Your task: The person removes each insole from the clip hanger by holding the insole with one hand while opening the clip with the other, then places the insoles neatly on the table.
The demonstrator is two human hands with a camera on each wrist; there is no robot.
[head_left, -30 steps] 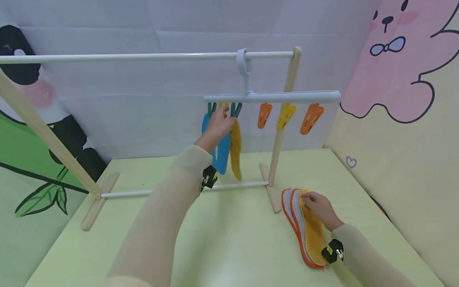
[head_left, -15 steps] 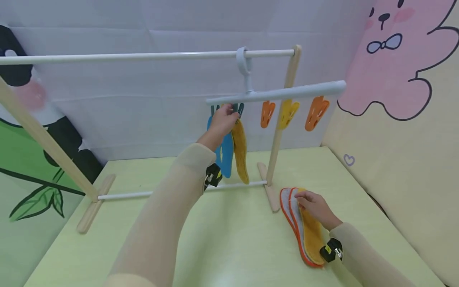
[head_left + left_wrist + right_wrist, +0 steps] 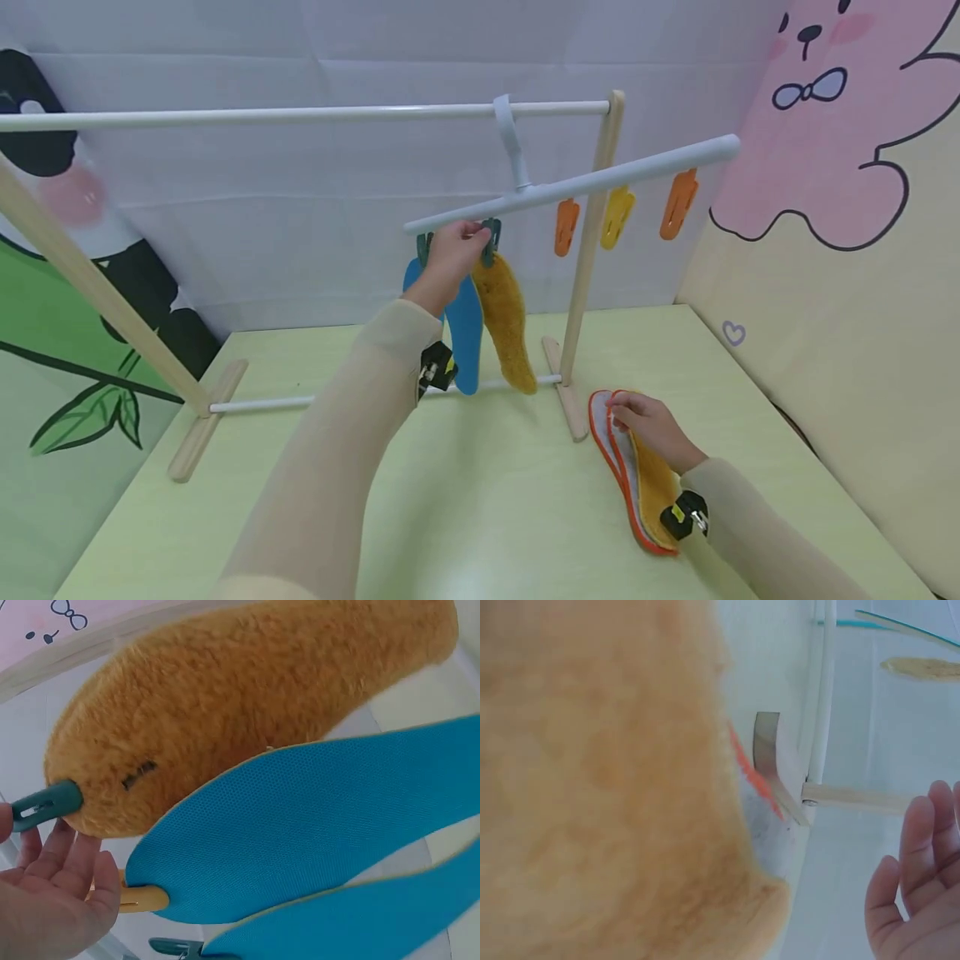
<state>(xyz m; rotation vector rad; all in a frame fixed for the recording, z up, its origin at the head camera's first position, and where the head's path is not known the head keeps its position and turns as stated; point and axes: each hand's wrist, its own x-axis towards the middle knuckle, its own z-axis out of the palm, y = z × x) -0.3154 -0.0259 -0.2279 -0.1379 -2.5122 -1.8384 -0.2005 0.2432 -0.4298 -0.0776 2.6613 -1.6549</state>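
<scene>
My left hand (image 3: 452, 257) pinches a green clothespin (image 3: 49, 805) that grips the toe of a fuzzy golden-brown insole (image 3: 506, 321). Beside it hang two blue insoles (image 3: 262, 825), one from a yellow clothespin (image 3: 142, 898) and the other from a second green clothespin (image 3: 180, 947). The clothespins hang from a white clip hanger (image 3: 562, 190), which slants up to the right. At lower right my right hand (image 3: 660, 429) is over the upper end of another golden-brown insole (image 3: 656, 487), its fingers loosely bent and holding nothing. Under that insole lie grey insoles (image 3: 602, 412) with orange edges.
The hanger hooks onto the top rail (image 3: 300, 118) of a wood-and-white rack standing on the pale table (image 3: 480, 500). Two orange clothespins (image 3: 678, 204) and a yellow one hang on the hanger's right half. The rack's right foot (image 3: 572, 412) is near the grey insoles.
The hanger has swung, its right end rising and its left end dropping. The golden-brown insole has turned to show its broad face. My right hand has shifted slightly left over the stacked insoles.
</scene>
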